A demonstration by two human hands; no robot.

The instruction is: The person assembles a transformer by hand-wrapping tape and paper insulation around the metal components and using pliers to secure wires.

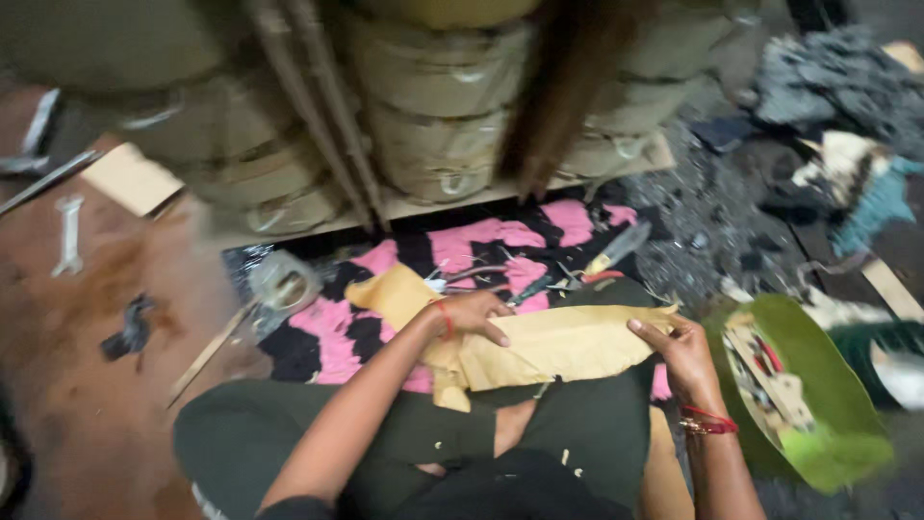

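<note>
Across the top, blurred stacks of tan coiled windings (443, 106) on a flat board. Below, on the floor, a pink-and-black patterned cloth (337, 332), spread out and partly covered. At centre, over dark-trousered crossed legs, a large sheet of tan-yellow paper (558, 342) (creased, folded at its left end), lying across lap and cloth. To the right, a green tray (828, 404) with small mixed items inside, well apart from the paper's edge. Left hand (472, 313), red thread at the wrist, resting palm-down on the paper's left part, fingers loosely curled and pressed onto it. Right hand (683, 351), red thread and bangle at the wrist, pinching the paper's right edge between thumb and fingers. Just beyond the paper, on the cloth, pliers with red and yellow-green handles (602, 268). Far left, on the brown floor, a small spanner (69, 236).
</note>
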